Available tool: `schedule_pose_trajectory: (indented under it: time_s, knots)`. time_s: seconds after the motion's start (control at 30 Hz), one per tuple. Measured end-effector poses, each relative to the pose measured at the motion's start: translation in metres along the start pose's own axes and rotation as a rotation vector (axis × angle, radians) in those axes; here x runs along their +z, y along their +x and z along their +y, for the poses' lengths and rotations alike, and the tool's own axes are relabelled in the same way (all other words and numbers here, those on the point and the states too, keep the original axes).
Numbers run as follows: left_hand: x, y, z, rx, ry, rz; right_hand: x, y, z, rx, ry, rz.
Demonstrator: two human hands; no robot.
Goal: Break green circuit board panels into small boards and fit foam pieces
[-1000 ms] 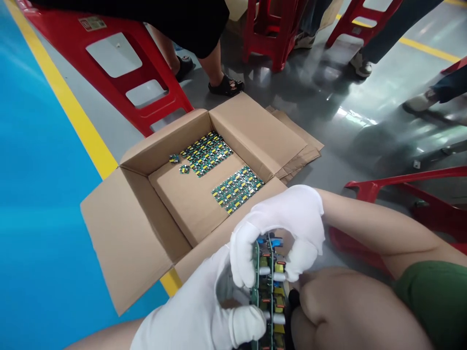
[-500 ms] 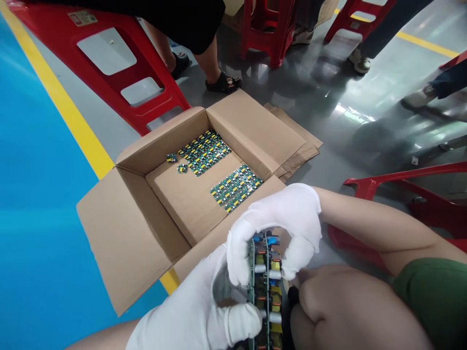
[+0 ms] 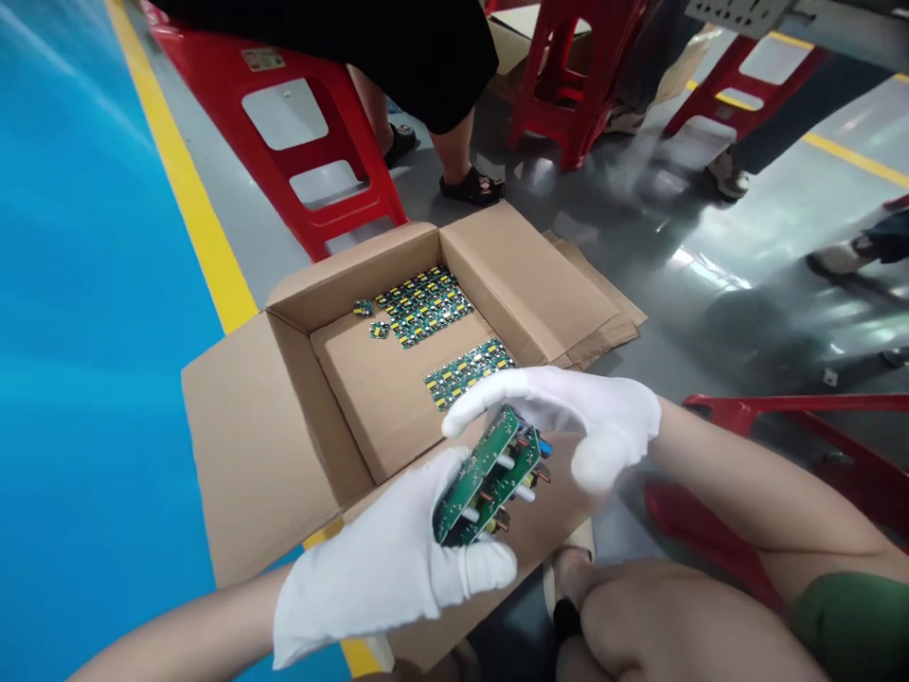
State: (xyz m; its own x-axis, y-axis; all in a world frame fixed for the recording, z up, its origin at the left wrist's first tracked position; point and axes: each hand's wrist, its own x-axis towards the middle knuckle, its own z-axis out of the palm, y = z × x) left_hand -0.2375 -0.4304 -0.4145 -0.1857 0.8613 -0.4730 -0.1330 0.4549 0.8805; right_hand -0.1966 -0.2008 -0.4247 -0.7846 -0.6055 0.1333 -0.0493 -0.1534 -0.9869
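L hand [image 3: 389,564]: gripping PCB pair [image 3: 487,481], tilted, btwn thumb & fingers | R hand [image 3: 603,409]: released, fingers arched nr upper end; contact unclear

White glare streaks the grey floor [image 3: 664,227] (blurred toward the right).

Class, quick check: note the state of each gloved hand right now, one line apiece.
Left hand: closed, holding green circuit boards.
Right hand: open, curved around the boards' far end; contact cannot be told.
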Motion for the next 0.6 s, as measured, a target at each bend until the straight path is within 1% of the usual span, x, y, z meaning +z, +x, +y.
schedule_pose_trajectory:
  time_s: [0.07, 0.17, 0.23, 0.3, 0.37, 0.5, 0.53, 0.57, 0.6]
  knots:
    - [-0.005, 0.002, 0.0, 0.007, 0.16, 0.101, 0.001, 0.001, -0.004, 0.078, -0.076, 0.111]
    - [-0.01, 0.007, -0.003, -0.003, 0.386, 0.203, 0.006, 0.004, -0.007, 0.253, -0.376, 0.234]
    - [-0.012, 0.011, -0.006, -0.003, 0.544, 0.255, 0.009, 0.006, -0.006, 0.308, -0.553, 0.258]
    - [-0.015, 0.014, -0.008, -0.006, 0.692, 0.298, 0.012, 0.007, -0.003, 0.318, -0.65, 0.262]
    - [-0.019, 0.017, -0.011, -0.002, 0.773, 0.302, 0.014, 0.007, 0.0, 0.275, -0.72, 0.268]
    - [-0.027, 0.023, -0.014, 0.058, 0.759, 0.183, 0.018, 0.007, 0.0, -0.002, -0.91, 0.257]
    - [-0.029, 0.024, -0.015, 0.073, 0.745, 0.173, 0.018, 0.007, -0.002, -0.035, -0.943, 0.28]
    - [-0.03, 0.024, -0.016, 0.095, 0.717, 0.173, 0.019, 0.007, -0.005, -0.025, -0.951, 0.317]
    - [-0.031, 0.025, -0.017, 0.126, 0.661, 0.171, 0.018, 0.007, -0.007, 0.016, -0.922, 0.36]
